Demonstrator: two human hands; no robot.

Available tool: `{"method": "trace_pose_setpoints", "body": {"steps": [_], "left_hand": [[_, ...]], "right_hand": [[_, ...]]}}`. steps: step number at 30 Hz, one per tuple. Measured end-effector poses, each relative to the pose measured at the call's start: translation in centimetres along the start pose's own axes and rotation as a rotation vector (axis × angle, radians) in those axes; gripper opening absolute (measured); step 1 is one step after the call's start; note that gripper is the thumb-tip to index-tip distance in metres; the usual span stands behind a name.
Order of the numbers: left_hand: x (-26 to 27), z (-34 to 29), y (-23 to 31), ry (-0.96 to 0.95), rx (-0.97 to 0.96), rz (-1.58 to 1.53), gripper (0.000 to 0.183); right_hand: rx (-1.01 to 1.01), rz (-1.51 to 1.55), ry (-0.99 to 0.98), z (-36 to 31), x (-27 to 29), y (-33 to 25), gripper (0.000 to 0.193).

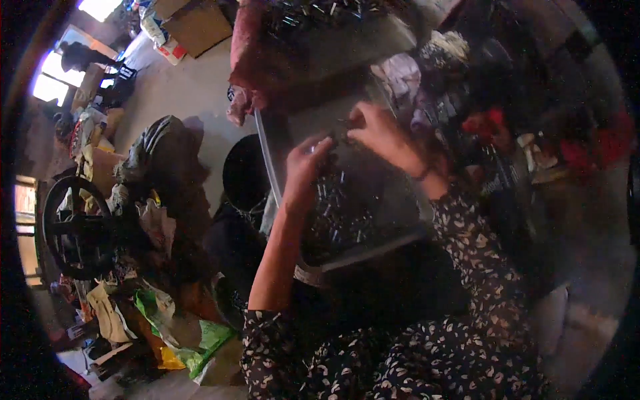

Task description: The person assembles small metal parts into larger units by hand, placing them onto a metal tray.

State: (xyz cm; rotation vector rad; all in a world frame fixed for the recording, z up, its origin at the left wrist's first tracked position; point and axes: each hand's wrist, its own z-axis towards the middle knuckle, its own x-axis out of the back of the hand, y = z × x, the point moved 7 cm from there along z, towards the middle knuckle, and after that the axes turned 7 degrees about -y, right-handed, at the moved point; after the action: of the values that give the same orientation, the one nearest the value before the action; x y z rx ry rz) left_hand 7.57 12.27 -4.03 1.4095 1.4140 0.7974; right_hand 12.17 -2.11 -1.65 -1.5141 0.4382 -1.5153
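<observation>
My left hand (306,165) and my right hand (387,137) are raised over a shallow tray (268,157) with a pale rim. The fingers of my left hand are closed in a pinch, with a small shiny bit at the fingertips. Thumb and fingers of my right hand pinch too, beside a tiny dark thing. Both pieces are too small and blurred to name. The hands are close but apart. Many small, short, shiny dark pieces (340,213) lie loose in the near part of the tray, below my hands.
Beyond the tray is another container (373,50) with similar small pieces, and a reddish cloth (245,60) hangs at its left. A black round vessel (241,170) stands left. Farther left are a black spoked wheel (79,227), a green bag (212,343) and a cardboard box (197,27).
</observation>
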Motion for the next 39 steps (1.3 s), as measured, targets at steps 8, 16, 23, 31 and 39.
{"method": "trace_pose_setpoints", "body": {"steps": [8,16,23,31,39], "left_hand": [[-5.9,-0.1,-0.9,-0.242,-0.047,0.437,0.025],[-7.3,-1.1,0.0,-0.279,-0.152,0.537,0.023],[-7.2,-0.5,-1.0,-0.291,-0.099,0.448,0.026],[-7.3,-0.4,-0.9,-0.314,-0.062,0.477,0.022],[-6.5,0.4,-0.8,-0.232,-0.093,0.581,0.025]], "right_hand": [[-0.013,-0.030,0.108,-7.8,1.4,0.8,0.023],[-0.093,0.207,0.109,-8.6,1.1,2.3,0.021],[-0.113,0.411,0.064,-9.0,0.6,3.5,0.026],[-0.175,0.430,0.038,-9.0,0.1,5.1,0.027],[-0.224,0.407,-0.048,-9.3,0.8,4.5,0.027]]}}
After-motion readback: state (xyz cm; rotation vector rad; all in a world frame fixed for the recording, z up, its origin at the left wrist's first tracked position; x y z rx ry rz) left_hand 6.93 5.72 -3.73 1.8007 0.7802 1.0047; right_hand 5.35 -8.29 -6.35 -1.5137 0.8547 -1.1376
